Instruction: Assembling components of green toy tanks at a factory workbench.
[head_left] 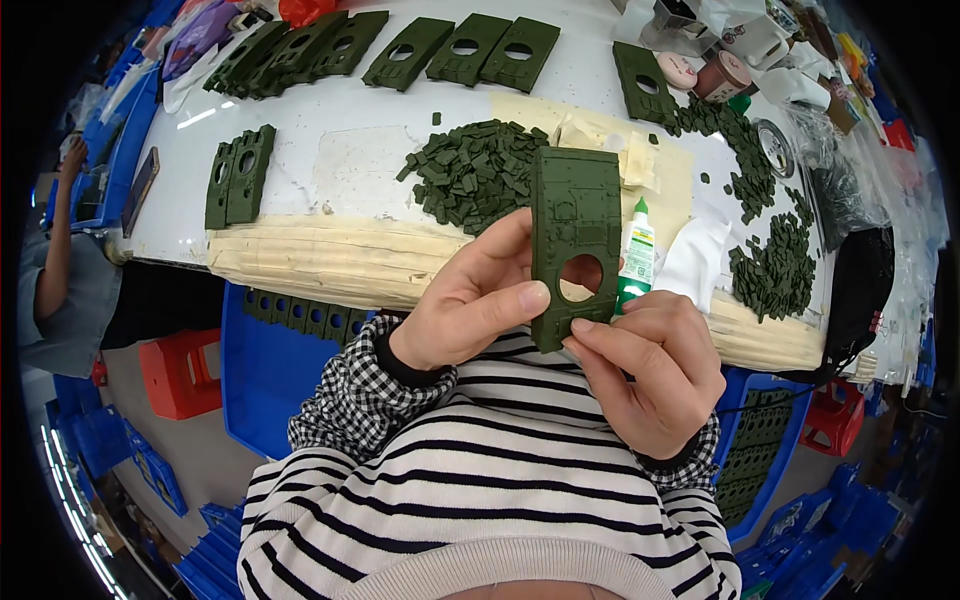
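Note:
A dark green plastic tank hull plate [575,205] with a round hole stands upright in my left hand [465,305]. The left thumb lies on its face beside the hole, and the fingers go behind it. My right hand [655,365] is closed in a pinch, its fingertips touching the plate's lower end. Whatever may sit between those fingertips is hidden. Just past the plate stands a glue bottle [638,250] with a green nozzle. Behind my left hand lies a heap of small dark green plastic tiles [475,170].
More hull plates [408,52] line the table's far edge, and a pair [240,178] lies at left. Further tile heaps [775,265] sit at right, near a white cloth [692,262]. Blue bins [265,385] and a red stool [180,375] stand below. A person [60,260] is at far left.

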